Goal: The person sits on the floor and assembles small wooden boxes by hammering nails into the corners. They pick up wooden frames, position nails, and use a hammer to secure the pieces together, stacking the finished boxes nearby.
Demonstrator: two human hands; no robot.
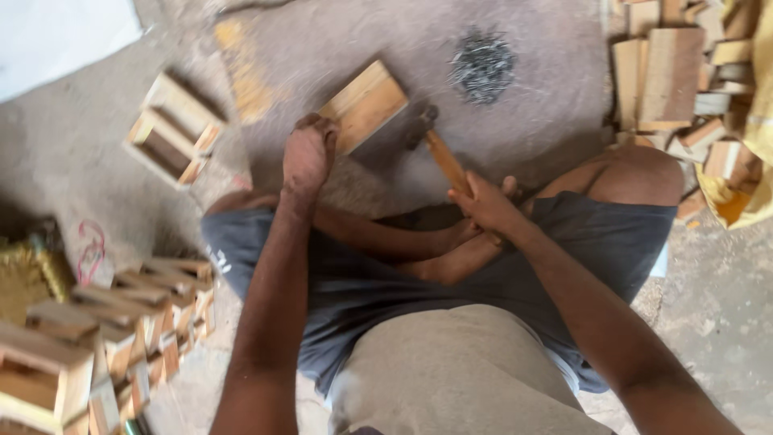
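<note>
I sit cross-legged on a concrete floor. My left hand (308,153) grips the near corner of a small flat wooden board (367,103) lying on the floor in front of me. My right hand (485,201) is closed around the wooden handle of a hammer (441,153), whose dark head rests on the floor just right of the board. A heap of dark nails (481,66) lies beyond the hammer, apart from both hands.
A small open wooden box frame (173,129) stands at the left. Several more stacked wooden boxes (97,338) fill the lower left. Loose wood offcuts (672,76) pile up at the upper right beside a yellow sack (749,185).
</note>
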